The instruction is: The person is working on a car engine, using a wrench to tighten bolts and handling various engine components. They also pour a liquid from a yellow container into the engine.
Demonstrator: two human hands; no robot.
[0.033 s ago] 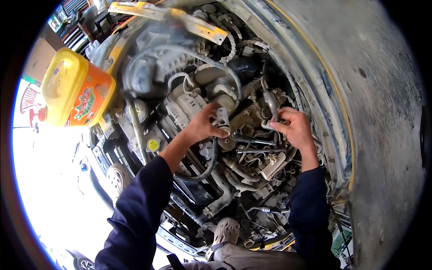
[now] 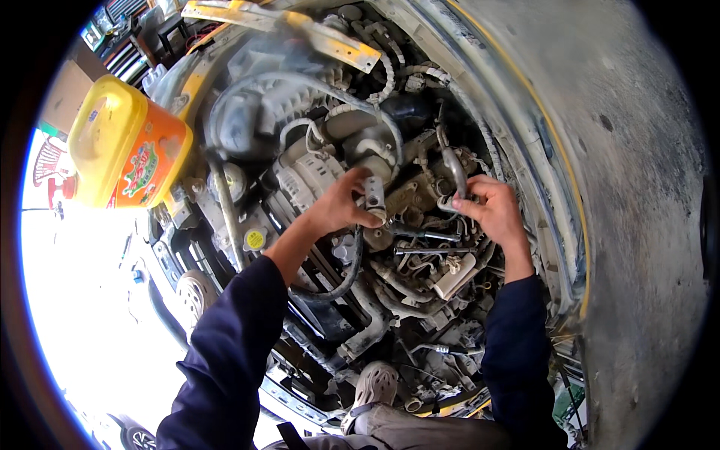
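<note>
My left hand (image 2: pixel 341 204) curls its thumb and fingers around a pale metal fitting (image 2: pixel 373 193) with a round hole in its side, above the middle of the engine. A black hose (image 2: pixel 355 270) runs below that hand. Right of it, my right hand (image 2: pixel 496 216) pinches a bent metal pipe (image 2: pixel 454 169) between thumb and fingers. The pipe's lower end curves toward the engine; whether it is joined to anything there, I cannot tell. Between and below the hands lie a dark-gripped tool with a shiny shaft (image 2: pixel 431 234) and a slim metal bar (image 2: pixel 435 250).
A yellow jug with an orange label (image 2: pixel 150 150) stands on the left edge of the engine bay. A yellow bar (image 2: pixel 337 46) crosses the far side. The raised hood (image 2: pixel 637 187) fills the right. My shoe (image 2: pixel 376 386) rests among parts at the near side.
My right hand and the bent pipe have shifted very slightly to the right. The left hand keeps its hold on the fitting, almost unmoved.
</note>
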